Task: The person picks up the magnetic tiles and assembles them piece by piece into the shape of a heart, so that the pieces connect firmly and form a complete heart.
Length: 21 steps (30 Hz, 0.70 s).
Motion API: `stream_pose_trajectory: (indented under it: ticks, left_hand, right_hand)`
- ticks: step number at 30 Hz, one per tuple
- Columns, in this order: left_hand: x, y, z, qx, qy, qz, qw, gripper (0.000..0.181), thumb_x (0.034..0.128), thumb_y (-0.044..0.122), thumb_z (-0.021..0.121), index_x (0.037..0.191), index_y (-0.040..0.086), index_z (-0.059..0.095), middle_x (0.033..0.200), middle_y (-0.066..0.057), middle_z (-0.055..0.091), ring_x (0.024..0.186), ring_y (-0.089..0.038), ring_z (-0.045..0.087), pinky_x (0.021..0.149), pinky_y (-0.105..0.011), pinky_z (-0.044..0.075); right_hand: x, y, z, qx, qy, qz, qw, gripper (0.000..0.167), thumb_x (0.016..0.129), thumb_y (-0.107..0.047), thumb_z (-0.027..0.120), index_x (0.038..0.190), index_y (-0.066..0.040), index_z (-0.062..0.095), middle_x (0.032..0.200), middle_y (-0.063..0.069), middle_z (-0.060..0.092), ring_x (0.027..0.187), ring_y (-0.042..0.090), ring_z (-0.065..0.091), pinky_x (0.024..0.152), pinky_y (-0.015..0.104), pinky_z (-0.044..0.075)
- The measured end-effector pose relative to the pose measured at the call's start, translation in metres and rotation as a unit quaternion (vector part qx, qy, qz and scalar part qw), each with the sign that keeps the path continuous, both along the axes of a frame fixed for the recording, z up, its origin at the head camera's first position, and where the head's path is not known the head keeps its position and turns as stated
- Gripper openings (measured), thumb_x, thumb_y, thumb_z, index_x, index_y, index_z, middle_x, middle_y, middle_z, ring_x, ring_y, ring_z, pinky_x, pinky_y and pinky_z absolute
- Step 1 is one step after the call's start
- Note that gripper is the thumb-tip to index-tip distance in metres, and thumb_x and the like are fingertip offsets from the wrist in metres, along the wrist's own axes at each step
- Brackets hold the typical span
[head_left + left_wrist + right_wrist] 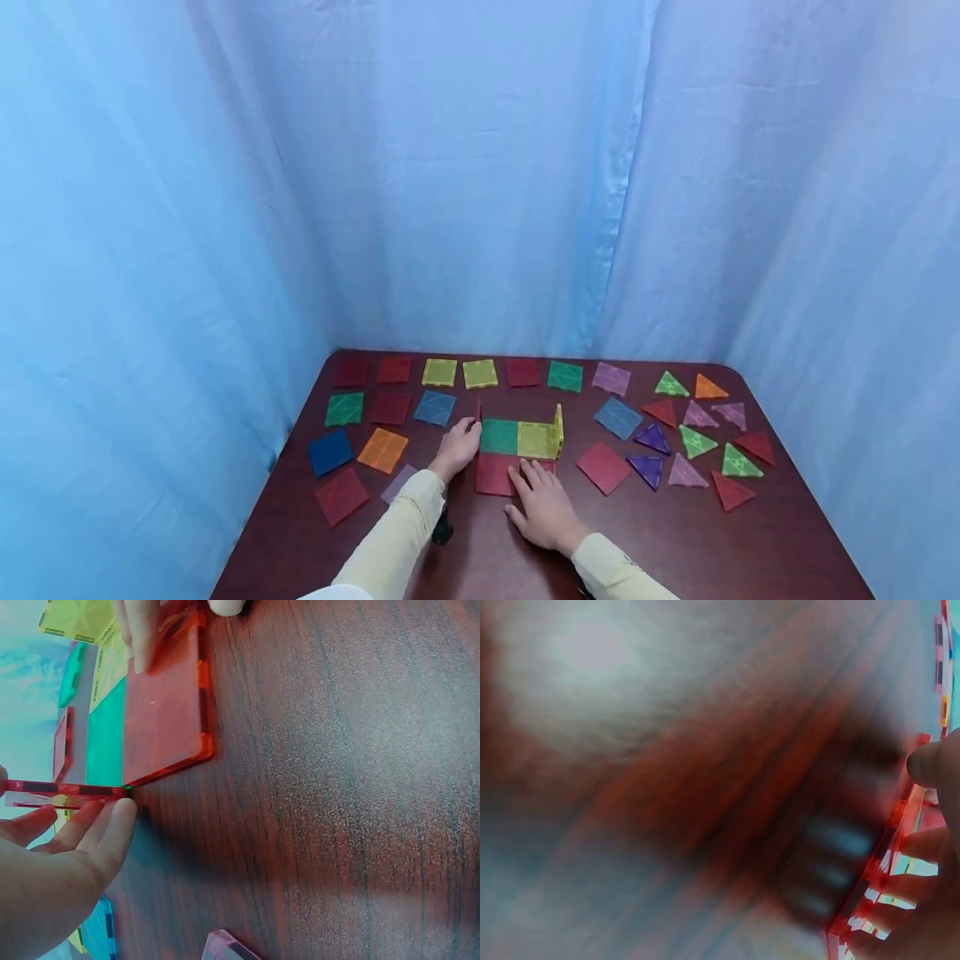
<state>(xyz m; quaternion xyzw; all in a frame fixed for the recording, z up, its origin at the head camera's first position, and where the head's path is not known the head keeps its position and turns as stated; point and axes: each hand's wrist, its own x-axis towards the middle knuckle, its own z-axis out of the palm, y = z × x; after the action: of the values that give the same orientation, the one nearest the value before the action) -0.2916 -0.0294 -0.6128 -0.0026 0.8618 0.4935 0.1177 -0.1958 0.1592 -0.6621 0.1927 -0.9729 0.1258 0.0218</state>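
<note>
Four flat magnetic tiles lie joined in a block: a green square (pixel 498 436) and a yellow square (pixel 534 442) behind, red squares (pixel 495 475) in front. Along the green square's left side a red square tile (pixel 67 789) stands upright, its edge pinched by the fingers of my left hand (pixel 457 447). My right hand (pixel 546 508) rests on the front red squares with its fingers spread, covering part of them. An upright yellow tile (pixel 558 431) stands at the block's right side. In the right wrist view, my fingers (pixel 911 889) touch the red tile's edge.
Loose square tiles lie at left and along the back, among them an orange square (pixel 383 450) and a blue one (pixel 330 452). A red square (pixel 603 467) lies right of the block. Several triangle tiles (pixel 687 472) spread farther right. Blue curtains (pixel 480 183) enclose the table.
</note>
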Motion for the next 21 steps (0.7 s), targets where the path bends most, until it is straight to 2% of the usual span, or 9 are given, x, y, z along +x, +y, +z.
stream_pose_trajectory:
  ticks: [4, 7, 10, 13, 15, 17, 19, 21]
  left_hand:
    - [0.003, -0.004, 0.001, -0.007, -0.009, -0.019, 0.9998, 0.051, 0.1078, 0.038, 0.039, 0.146, 0.007, 0.053, 0.146, -0.018, 0.055, 0.135, -0.038, 0.051, 0.108, -0.056, 0.043]
    - [0.001, -0.009, 0.002, -0.024, -0.006, -0.025, 0.9994, 0.055, 0.1094, 0.042, 0.033, 0.147, 0.008, 0.051, 0.148, -0.017, 0.054, 0.137, -0.039, 0.049, 0.110, -0.056, 0.042]
    - [-0.005, -0.017, 0.003, -0.054, 0.018, -0.016, 0.9982, 0.053, 0.1101, 0.039, 0.032, 0.145, 0.005, 0.052, 0.145, -0.018, 0.056, 0.136, -0.040, 0.050, 0.110, -0.055, 0.042]
    - [-0.013, -0.027, 0.004, -0.095, 0.052, -0.013, 0.9940, 0.045, 0.1078, 0.029, 0.041, 0.139, 0.000, 0.056, 0.134, -0.021, 0.062, 0.127, -0.039, 0.058, 0.104, -0.053, 0.048]
    - [-0.020, -0.035, 0.005, -0.130, 0.076, -0.020, 0.9883, 0.041, 0.1049, 0.023, 0.047, 0.135, -0.002, 0.058, 0.127, -0.023, 0.065, 0.118, -0.039, 0.062, 0.098, -0.052, 0.052]
    - [-0.027, -0.042, 0.006, -0.176, 0.104, -0.023, 0.9785, 0.037, 0.1023, 0.020, 0.052, 0.130, -0.003, 0.062, 0.121, -0.023, 0.066, 0.111, -0.039, 0.064, 0.094, -0.053, 0.053]
    - [-0.034, -0.048, 0.005, -0.229, 0.127, -0.021, 0.9649, 0.035, 0.1007, 0.020, 0.056, 0.128, -0.002, 0.063, 0.119, -0.024, 0.065, 0.108, -0.041, 0.064, 0.092, -0.054, 0.053]
    - [-0.041, -0.052, 0.001, -0.279, 0.131, -0.021, 0.9512, 0.038, 0.1004, 0.023, 0.058, 0.130, -0.002, 0.062, 0.122, -0.026, 0.062, 0.110, -0.043, 0.061, 0.094, -0.056, 0.051]
  right_hand:
    - [0.007, 0.003, -0.003, -0.008, 0.003, 0.005, 1.0000, 0.062, 0.096, -0.039, 0.065, 0.146, -0.004, 0.053, 0.150, 0.024, 0.049, 0.140, 0.046, 0.044, 0.109, 0.063, 0.039]
    - [0.010, 0.003, -0.003, -0.011, 0.010, 0.007, 0.9999, 0.061, 0.096, -0.039, 0.066, 0.145, -0.004, 0.054, 0.149, 0.024, 0.049, 0.139, 0.046, 0.044, 0.109, 0.063, 0.040]
    - [0.010, 0.003, -0.001, -0.015, 0.018, 0.011, 0.9997, 0.061, 0.097, -0.039, 0.066, 0.145, -0.004, 0.054, 0.149, 0.024, 0.049, 0.139, 0.046, 0.045, 0.109, 0.062, 0.040]
    - [0.010, 0.002, -0.001, -0.013, 0.008, 0.012, 0.9998, 0.062, 0.098, -0.041, 0.063, 0.147, -0.006, 0.053, 0.151, 0.023, 0.048, 0.140, 0.046, 0.043, 0.111, 0.062, 0.039]
    - [0.010, 0.002, -0.002, -0.007, -0.004, 0.009, 0.9999, 0.062, 0.099, -0.043, 0.062, 0.148, -0.007, 0.052, 0.152, 0.022, 0.047, 0.142, 0.045, 0.042, 0.112, 0.061, 0.038]
    - [0.010, 0.003, -0.003, -0.004, -0.016, 0.005, 0.9999, 0.063, 0.099, -0.044, 0.060, 0.149, -0.008, 0.051, 0.153, 0.021, 0.046, 0.143, 0.044, 0.041, 0.113, 0.061, 0.037]
    - [0.010, 0.004, -0.003, -0.003, -0.023, 0.002, 0.9997, 0.062, 0.099, -0.045, 0.060, 0.149, -0.009, 0.051, 0.153, 0.020, 0.046, 0.143, 0.043, 0.041, 0.113, 0.060, 0.037]
    - [0.011, 0.004, -0.002, -0.005, -0.026, 0.001, 0.9996, 0.062, 0.099, -0.044, 0.060, 0.149, -0.009, 0.051, 0.153, 0.020, 0.046, 0.143, 0.043, 0.042, 0.113, 0.060, 0.038]
